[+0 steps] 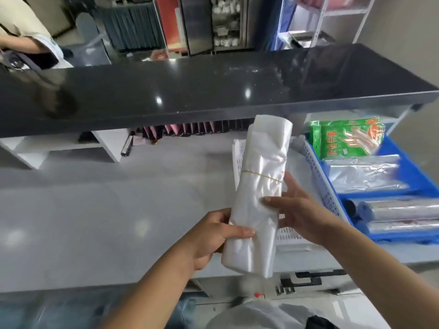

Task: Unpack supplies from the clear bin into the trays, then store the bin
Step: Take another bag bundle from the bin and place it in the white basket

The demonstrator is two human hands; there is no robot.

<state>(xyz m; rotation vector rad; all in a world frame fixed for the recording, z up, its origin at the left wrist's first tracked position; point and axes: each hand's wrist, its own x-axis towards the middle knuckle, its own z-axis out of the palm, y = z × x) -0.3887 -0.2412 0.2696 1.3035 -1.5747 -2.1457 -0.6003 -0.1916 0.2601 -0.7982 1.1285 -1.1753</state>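
Head view: both hands hold bag roll (261, 176) upright, tilted right.

glossy dark counter (190, 91), white shelf unit (104, 143), metal cabinet (213, 22)

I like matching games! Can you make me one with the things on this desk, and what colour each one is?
Things:
1. rolled bundle of plastic bags held in both hands
2. plastic tray holding the foil rolls
3. perforated plastic basket
4. packet of disposable gloves

Colours:
A. green
B. blue
C. clear, milky
D. white

Pairs: 1-C, 2-B, 3-D, 4-A
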